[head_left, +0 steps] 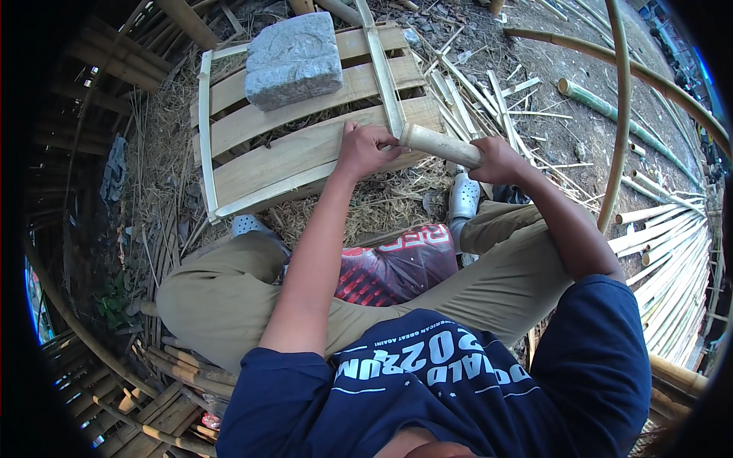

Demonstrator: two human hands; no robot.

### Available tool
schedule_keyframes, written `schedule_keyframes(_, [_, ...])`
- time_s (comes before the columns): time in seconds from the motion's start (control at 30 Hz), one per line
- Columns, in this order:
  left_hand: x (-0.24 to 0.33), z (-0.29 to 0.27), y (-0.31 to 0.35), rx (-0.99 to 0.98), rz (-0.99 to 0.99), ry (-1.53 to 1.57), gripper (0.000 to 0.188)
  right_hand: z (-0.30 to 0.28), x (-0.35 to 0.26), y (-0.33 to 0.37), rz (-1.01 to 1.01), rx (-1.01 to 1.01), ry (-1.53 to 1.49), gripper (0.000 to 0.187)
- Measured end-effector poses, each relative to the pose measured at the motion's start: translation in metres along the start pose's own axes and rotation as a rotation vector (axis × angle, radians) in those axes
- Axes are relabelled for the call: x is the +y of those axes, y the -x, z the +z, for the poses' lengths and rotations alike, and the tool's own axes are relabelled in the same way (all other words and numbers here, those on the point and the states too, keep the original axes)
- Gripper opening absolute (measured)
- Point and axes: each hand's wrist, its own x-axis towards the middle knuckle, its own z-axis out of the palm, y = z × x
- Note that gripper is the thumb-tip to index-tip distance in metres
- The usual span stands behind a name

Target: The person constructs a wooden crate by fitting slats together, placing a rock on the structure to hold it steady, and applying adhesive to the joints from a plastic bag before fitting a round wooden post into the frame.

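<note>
A slatted wooden panel [282, 153], edged with pale split-bamboo strips, lies low before me. My left hand [366, 151] is closed at its near edge, around the bamboo strip [279, 185] that runs along that side; its fingertips are partly hidden. In my right hand [496, 162] is a short, thick bamboo piece [439, 145], gripped at its right end. Its left end is beside my left fingertips, by the lower end of another bamboo strip [385, 80] crossing the slats. A rough grey stone block [294, 61] sits on top of the panel.
Split bamboo pieces [500, 107] lie scattered right of the panel. A long green bamboo pole [626, 122] and a pile of strips [672, 267] are farther right. An upright curved pole [620, 114] stands beside my right arm. A dark, red-printed sack [401, 263] lies between my legs.
</note>
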Motion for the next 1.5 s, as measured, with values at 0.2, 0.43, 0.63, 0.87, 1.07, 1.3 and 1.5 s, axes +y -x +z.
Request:
schedule_keyframes(0.2, [0.003, 0.001, 0.002, 0.038, 0.024, 0.025, 0.022, -0.009, -0.005, 0.0, -0.078, 0.055, -0.056, 0.046])
schedule_keyframes(0.43, [-0.003, 0.005, 0.002, 0.074, 0.078, -0.06, 0.022, -0.01, -0.006, 0.002, -0.161, 0.078, -0.075, 0.042])
schedule_keyframes(0.63, [-0.004, 0.003, 0.0, 0.028, 0.042, -0.084, 0.022, -0.006, -0.005, 0.004, -0.211, 0.125, -0.082, 0.039])
schedule_keyframes(0.87, [0.001, 0.005, 0.001, 0.066, 0.001, -0.02, 0.023, -0.003, 0.002, -0.002, -0.108, 0.075, -0.056, 0.045])
schedule_keyframes(1.07, [0.001, 0.006, 0.0, 0.097, 0.032, -0.051, 0.023, -0.007, -0.013, -0.005, -0.14, 0.086, 0.001, 0.045])
schedule_keyframes(1.3, [0.0, 0.004, -0.003, 0.066, 0.0, -0.008, 0.024, -0.016, -0.008, 0.0, -0.165, 0.16, 0.016, 0.041])
schedule_keyframes(1.5, [-0.001, 0.005, -0.004, 0.084, 0.006, -0.003, 0.024, -0.02, -0.013, 0.005, -0.101, 0.134, 0.05, 0.045])
